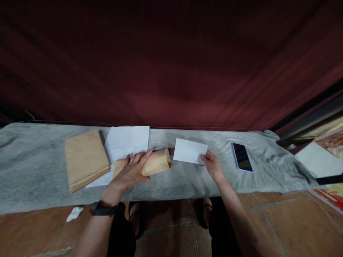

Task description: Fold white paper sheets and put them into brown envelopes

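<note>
Tiled floor (284,217) at near edge, w/ feet set apart below the cloth-covered surface, prob. for a steady stance. Above it, grey cloth (187,184) is spread as the working surface. On it, L hand (131,170) (dark wristband (103,208) worn) is laid palm-down, fingers spread, across a brown envelope (157,163); no closed grip is seen. The envelope is presumably pressed thus so that sliding on soft cloth is prevented; its gaping end is turned to the R. By R hand (210,161), white paper (189,150) is pinched at its R end, thumb uppermost, so most of the sheet is left uncovered; it lies near the envelope's open end, a small gap btwn. Phone (242,157) is placed well to the R, prob. out of the way. Envelope stack (85,159) and white sheets (130,139) are set on the L side, apparently w/in easy reach; the sheets are partly covered by envelope & hand. Beyond all, dark red fabric (171,71) is hung as backdrop.
</note>
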### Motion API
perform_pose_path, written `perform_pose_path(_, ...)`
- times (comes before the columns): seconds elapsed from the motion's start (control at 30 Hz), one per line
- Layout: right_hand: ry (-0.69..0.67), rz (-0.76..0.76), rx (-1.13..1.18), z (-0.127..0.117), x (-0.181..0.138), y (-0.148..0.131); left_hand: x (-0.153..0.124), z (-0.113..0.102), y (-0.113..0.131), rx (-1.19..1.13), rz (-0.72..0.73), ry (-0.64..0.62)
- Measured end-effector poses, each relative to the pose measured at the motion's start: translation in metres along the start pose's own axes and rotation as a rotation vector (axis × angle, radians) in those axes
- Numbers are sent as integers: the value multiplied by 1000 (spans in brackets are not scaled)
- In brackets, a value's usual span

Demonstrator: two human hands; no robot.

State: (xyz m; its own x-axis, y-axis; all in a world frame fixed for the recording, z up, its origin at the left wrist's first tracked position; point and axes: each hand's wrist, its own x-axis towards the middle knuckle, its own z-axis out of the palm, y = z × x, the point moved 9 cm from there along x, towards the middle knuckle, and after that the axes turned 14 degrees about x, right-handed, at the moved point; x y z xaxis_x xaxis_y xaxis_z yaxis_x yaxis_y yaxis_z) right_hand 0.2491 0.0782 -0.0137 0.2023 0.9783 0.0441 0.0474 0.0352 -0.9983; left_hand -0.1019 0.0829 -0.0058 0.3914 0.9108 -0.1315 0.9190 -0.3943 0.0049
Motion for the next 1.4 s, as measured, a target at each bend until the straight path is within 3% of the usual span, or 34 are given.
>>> perform_pose_path(0.23, -102, 77, -13, 17, -5, 18, 2, -1, 5, -4, 17, 50)
perform_pose_path(0.43, -160, 135, -158, 13, -7, 26, 4, -1, 11, -20, 22, 36)
perform_pose_path(0.73, -195, 81, -134, 3, -1, 27, 9, -7, 11, 4, -30, 108)
perform_pose_path(1.2, -357, 214, -97, 18, -13, 27, 11, -25, 44, 91, 127, 278)
perform_pose_path(1.27, -341, 208, -85, 19, -12, 24, 11, -27, 49, 101, 138, 289)
perform_pose_path(1.4, -174, 149, -156, 5, -4, 20, 14, -30, 52, 60, 134, 285)
